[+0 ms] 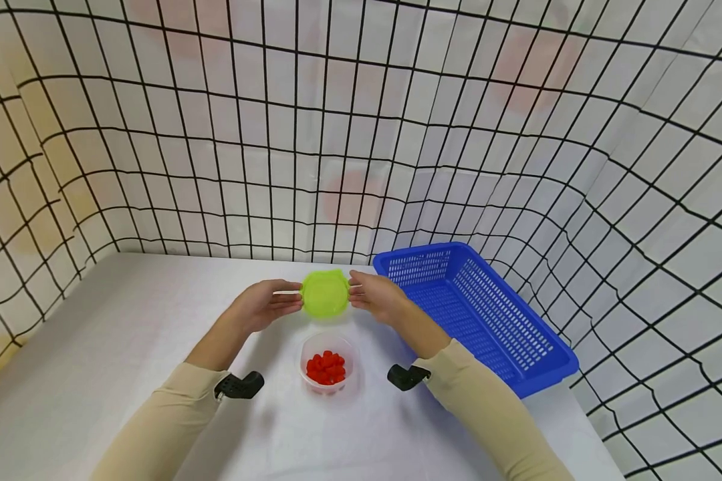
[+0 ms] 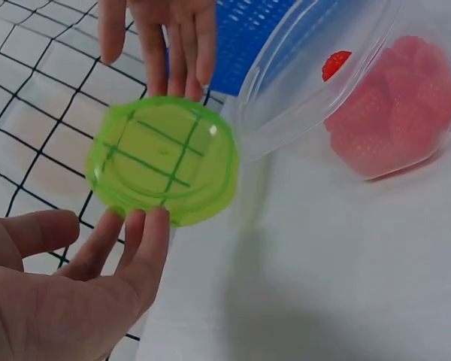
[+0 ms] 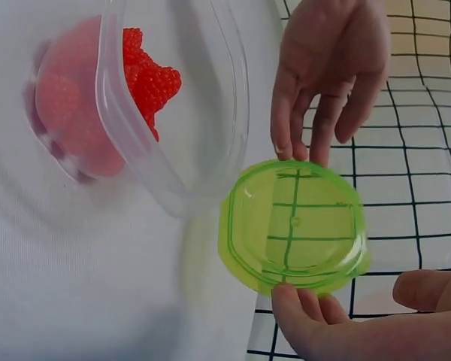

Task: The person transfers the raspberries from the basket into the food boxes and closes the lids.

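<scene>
Above the white counter [image 1: 126, 347], both hands hold a round, translucent green plastic lid [image 1: 325, 294] between them, lifted clear of the surface. The left hand [image 1: 263, 305] has its straight fingertips [image 2: 146, 229] pressed to one edge of the lid, and the right hand [image 1: 378, 296] meets the opposite edge with its own extended fingertips [image 3: 297, 301]; neither hand curls around it. Just below the lid, nearer the person, a clear plastic tub [image 1: 329, 364] holding red raspberries [image 1: 326, 368] stands uncovered on the counter. A blue perforated plastic basket [image 1: 478, 314] sits to the right, beside the right forearm.
</scene>
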Motion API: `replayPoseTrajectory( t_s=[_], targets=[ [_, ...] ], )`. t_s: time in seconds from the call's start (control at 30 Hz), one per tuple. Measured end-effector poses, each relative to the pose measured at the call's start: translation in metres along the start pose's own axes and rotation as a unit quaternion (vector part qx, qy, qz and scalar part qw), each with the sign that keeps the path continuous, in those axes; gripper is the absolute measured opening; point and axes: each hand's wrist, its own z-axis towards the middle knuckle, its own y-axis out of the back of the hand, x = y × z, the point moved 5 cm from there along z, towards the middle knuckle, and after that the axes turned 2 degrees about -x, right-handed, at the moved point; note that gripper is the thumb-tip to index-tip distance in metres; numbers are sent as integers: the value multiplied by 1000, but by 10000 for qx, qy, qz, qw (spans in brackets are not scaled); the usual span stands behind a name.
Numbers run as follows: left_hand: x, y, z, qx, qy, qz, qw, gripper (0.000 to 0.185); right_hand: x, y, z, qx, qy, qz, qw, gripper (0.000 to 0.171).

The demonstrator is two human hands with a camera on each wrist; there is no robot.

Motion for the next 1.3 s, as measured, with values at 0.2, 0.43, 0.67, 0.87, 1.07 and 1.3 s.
replayPoseTrajectory(
  t_s=[0.2,0.43,0.67,0.87,1.07,1.3],
  targets=[
    [-6,-6,-6,151,-251,160,9994,39,5,4,-8,148,307,-328,9989,48],
    [-13,-15,-16,165,-591,849,9945,41,10,12,-19,-486,912,-956,9900,31],
    [-18,-21,-26,3,-791,1135,9904,32,12,15,-32,-430,1251,-912,9870,19],
    [-17,-27,-32,-150,-989,1538,9830,29,10,15,-38,-400,1390,-834,9860,16],
    [-17,-27,-39,-328,-1118,2216,9681,56,10,12,-44,-235,1265,-1116,9854,41],
    [-11,-29,-51,-54,-1087,2929,9499,68,9,9,-52,170,1237,-1802,9757,63]
  ],
)
